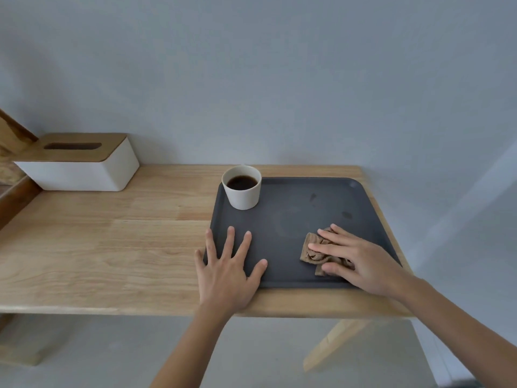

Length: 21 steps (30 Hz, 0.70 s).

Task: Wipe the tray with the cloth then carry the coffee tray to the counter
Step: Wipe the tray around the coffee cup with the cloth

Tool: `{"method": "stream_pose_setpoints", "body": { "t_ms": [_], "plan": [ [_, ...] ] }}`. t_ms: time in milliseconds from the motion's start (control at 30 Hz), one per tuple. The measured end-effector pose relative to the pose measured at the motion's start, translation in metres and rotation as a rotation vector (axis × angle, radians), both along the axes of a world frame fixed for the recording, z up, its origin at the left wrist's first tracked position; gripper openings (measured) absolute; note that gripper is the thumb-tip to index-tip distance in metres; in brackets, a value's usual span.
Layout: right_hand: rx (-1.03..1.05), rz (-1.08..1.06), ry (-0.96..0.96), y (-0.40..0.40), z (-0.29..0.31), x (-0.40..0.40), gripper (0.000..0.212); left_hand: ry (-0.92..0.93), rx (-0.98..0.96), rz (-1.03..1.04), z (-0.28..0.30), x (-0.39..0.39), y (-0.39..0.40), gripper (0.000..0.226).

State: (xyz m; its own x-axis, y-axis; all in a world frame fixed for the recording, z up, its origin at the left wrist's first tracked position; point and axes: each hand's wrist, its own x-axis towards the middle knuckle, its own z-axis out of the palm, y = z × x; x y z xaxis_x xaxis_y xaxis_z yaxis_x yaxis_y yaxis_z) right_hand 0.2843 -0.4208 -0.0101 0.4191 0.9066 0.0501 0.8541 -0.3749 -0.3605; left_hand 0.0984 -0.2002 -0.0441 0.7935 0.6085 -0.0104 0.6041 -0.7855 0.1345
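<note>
Right hand (361, 264) flat on the cloth (314, 252) at the tray (293, 219) near-right corner, dark smudges (347, 215) just beyond its fingertips, left hand (226, 273) splayed bracing the near-left corner.

Pale grey wall (279, 65) behind a light wooden table (98, 242).

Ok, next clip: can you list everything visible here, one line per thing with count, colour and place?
Table: one, light wood, against the wall.
Tray: one, dark grey, on the table's right part.
Cup: one, white, holding dark coffee, at the tray's far left corner.
Cloth: one, brown, bunched, near right of the tray.
Tissue box: one, white with wooden lid, far left of the table.
Left hand: flat, fingers spread, on the tray's near left edge.
Right hand: pressing on the cloth.
</note>
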Motion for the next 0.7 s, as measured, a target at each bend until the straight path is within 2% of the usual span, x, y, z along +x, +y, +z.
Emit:
{"method": "stream_pose_setpoints", "body": {
  "t_ms": [200, 467, 567, 700],
  "plan": [
    [0.036, 0.012, -0.013, 0.062, -0.007, 0.004, 0.04, 0.022, 0.013, -0.008, -0.003, 0.0, 0.003, 0.077],
    [0.023, -0.049, -0.053, 0.169, -0.006, 0.061, 0.038, 0.004, 0.015, -0.007, -0.002, -0.001, 0.002, 0.076],
    [0.034, -0.092, -0.087, 0.176, -0.008, 0.065, 0.038, 0.01, 0.01, -0.002, -0.002, -0.001, 0.001, 0.076],
    [0.008, -0.087, -0.024, 0.143, -0.01, 0.042, 0.042, 0.017, 0.007, 0.011, 0.001, 0.0, 0.0, 0.077]
  ]
}}
